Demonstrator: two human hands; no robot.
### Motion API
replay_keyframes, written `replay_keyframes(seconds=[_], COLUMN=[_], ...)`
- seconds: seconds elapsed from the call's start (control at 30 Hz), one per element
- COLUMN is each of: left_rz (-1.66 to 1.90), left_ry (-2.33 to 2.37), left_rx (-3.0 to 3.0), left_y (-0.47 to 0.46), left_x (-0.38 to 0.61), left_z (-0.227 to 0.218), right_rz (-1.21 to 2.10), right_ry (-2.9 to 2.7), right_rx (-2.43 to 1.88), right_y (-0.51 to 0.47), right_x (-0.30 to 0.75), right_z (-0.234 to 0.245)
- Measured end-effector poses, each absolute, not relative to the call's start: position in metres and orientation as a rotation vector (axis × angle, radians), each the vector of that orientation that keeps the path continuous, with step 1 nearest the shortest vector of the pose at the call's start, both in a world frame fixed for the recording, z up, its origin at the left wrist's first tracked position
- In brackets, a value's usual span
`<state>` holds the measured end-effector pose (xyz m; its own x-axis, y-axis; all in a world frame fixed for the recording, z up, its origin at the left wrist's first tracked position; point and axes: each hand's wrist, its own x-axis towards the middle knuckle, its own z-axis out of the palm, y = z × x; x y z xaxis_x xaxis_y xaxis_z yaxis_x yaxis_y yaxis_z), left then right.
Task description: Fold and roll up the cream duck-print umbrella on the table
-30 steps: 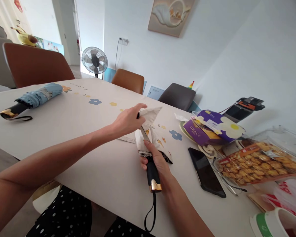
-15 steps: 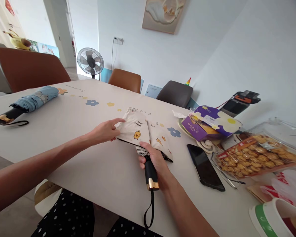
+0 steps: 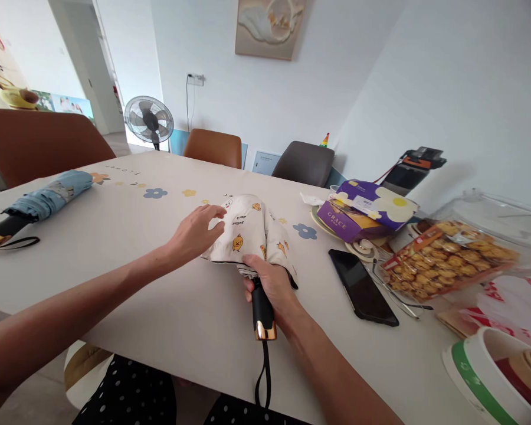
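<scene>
One cream duck-print folding umbrella is over the table, its canopy loose and puffed just beyond the grip. The right hand is clamped around the top of the black handle, thumb pressing the near hem. If that thumb eases, the gathered cloth would probably slip and spread out. The left hand, left of the grip, has its fingers apart at the canopy's side; whether they touch it I cannot tell. Should they pull one panel too hard, the folds could bunch unevenly or a rib beneath, hidden here, might be bent. Pressure near any release button, which the right hand may be covering, could pop the umbrella open. The wrist strap hangs below the grip towards the table edge and could snag. To the right of the grip, the smartphone and, just past it, the eyeglasses might be knocked by a wide swing. The blue folding umbrella, well left, seems out of harm's way.
</scene>
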<state>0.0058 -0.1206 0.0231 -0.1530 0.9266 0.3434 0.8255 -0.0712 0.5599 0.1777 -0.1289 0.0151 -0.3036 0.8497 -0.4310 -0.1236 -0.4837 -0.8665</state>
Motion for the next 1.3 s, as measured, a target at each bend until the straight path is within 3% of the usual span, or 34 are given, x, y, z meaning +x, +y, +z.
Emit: replay_keyframes(seconds=[0.13, 0.27, 0.6, 0.8, 0.97, 1.07, 1.2, 1.3], left_rz=[1.095, 1.143, 1.239, 1.34, 1.103, 0.951, 1.15, 1.13], left_ry=[1.736, 1.77, 1.255, 1.205, 1.29, 1.34, 1.776, 1.749], left_rx=[1.943, 1.659, 0.873, 0.785, 0.741, 0.883, 1.467, 1.852], left_y=[-0.113, -0.101, -0.07, -0.056, -0.048, -0.047, -0.05, -0.061], left_x=[0.05, 0.077, 0.081, 0.08, 0.073, 0.069, 0.066, 0.079], left_z=[0.021, 0.016, 0.027, 0.016, 0.004, 0.001, 0.009, 0.022], right_rz=[1.826, 1.791, 1.764, 1.752, 2.057, 2.119, 2.127, 2.129], right_ry=[-1.096, -1.155, -1.094, -0.987, -0.932, -0.797, -0.668, -0.658], right_rx=[-1.251, -1.236, -1.312, -1.172, -0.977, -0.998, -1.004, -1.014], right_y=[-0.131, -0.131, -0.125, -0.117, -0.115, -0.116, -0.115, -0.115], right_x=[0.176, 0.176, 0.179, 0.183, 0.184, 0.182, 0.18, 0.179], right_z=[0.012, 0.007, 0.004, 0.005, 0.002, -0.003, -0.005, -0.005])
